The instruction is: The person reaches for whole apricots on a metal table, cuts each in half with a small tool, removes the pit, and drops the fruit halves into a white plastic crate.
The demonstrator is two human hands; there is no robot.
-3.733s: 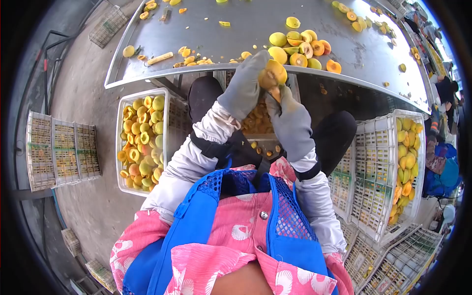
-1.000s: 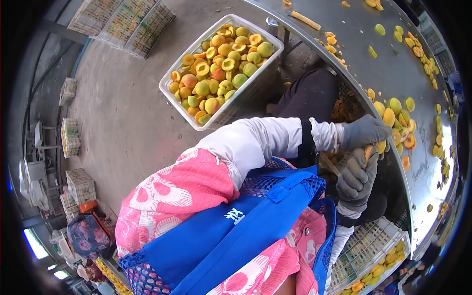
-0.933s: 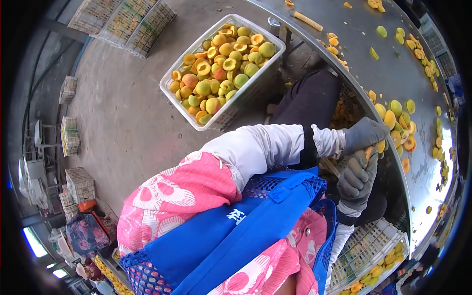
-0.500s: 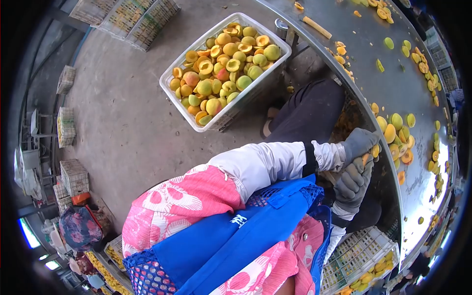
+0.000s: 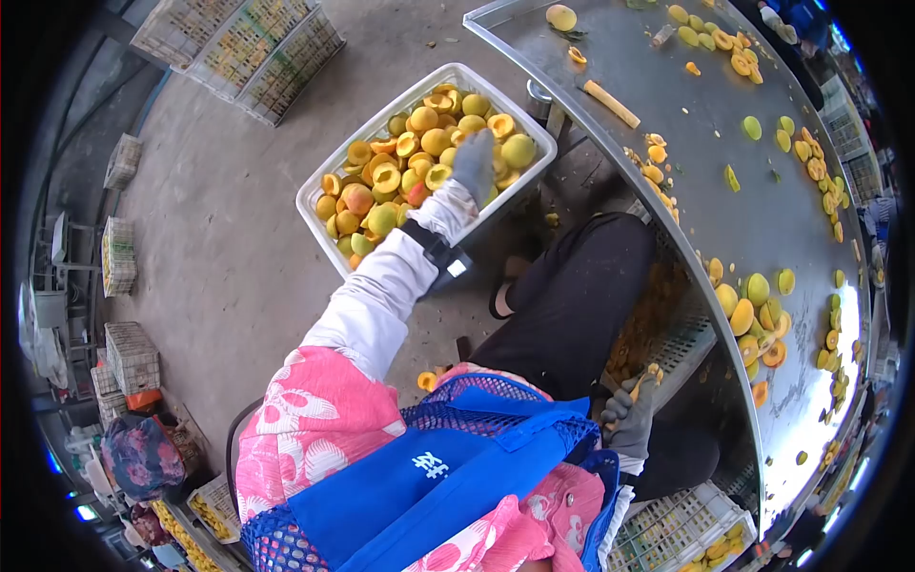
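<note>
My left hand (image 5: 474,170), in a grey glove, is over the right part of a white crate (image 5: 312,221), its fingers stretched out above the fruit. Whole and halved yellow-green and orange fruits (image 5: 386,178) fill this crate. My right hand (image 5: 629,418), also gloved, is low beside the metal table (image 5: 701,172), fingers curled round a small orange fruit piece (image 5: 650,377). Whether it also grips a tool is hidden. Several fruits (image 5: 753,310) lie on the table near its edge.
A wooden stick (image 5: 612,104) lies on the table. Stacked crates (image 5: 250,52) stand at the upper left, and a crate with fruit (image 5: 667,539) is at the lower right. More crates line the left side. My legs (image 5: 581,286) extend beside the table.
My left hand has moved from beside my right hand at the table edge to over the crate. My right hand has moved lower and left. The view has shifted slightly.
</note>
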